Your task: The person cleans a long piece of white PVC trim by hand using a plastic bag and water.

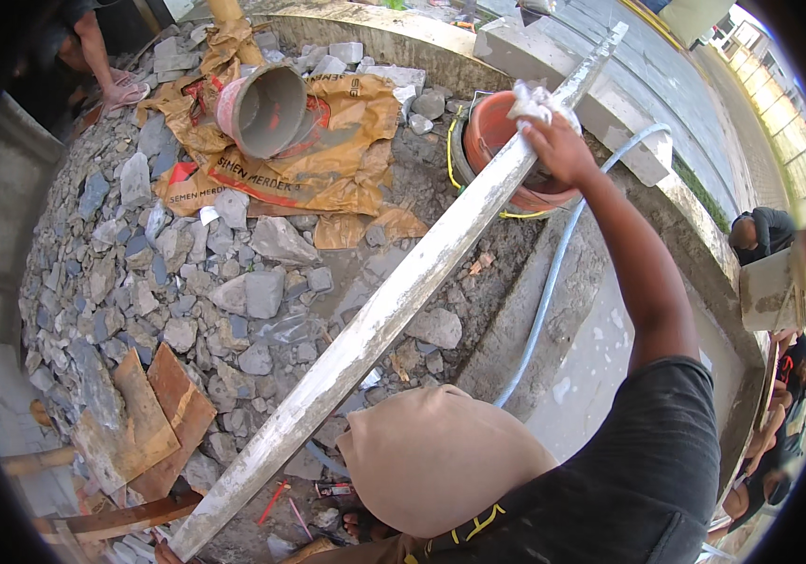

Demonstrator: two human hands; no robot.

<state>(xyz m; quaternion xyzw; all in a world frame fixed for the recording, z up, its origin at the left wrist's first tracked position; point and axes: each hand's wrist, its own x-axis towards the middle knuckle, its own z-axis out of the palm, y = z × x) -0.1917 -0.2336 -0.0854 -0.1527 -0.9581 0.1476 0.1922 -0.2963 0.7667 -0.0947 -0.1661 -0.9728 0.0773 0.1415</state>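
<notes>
A long straight aluminium screed bar (375,334), smeared with dried white cement, runs diagonally from lower left to upper right. My right hand (558,146) is closed on a crumpled white rag (537,101) and presses it against the bar's upper part. At the bar's lower end, a small part of my left hand (166,553) shows, its fingers against the bar; the rest lies outside the picture. Below the rag and partly behind the bar stands an orange bucket (492,127) set in a dark container. Beige fabric (441,456) bulges beneath the bar's middle.
Rubble (262,291) covers the ground at left, with a mortar-coated bucket (267,111) on a brown cement bag (356,141). A pale blue hose (553,273) curves along the right. Boards (177,414) lie lower left. Other people (770,235) are at far right, and another person's leg (93,52) upper left.
</notes>
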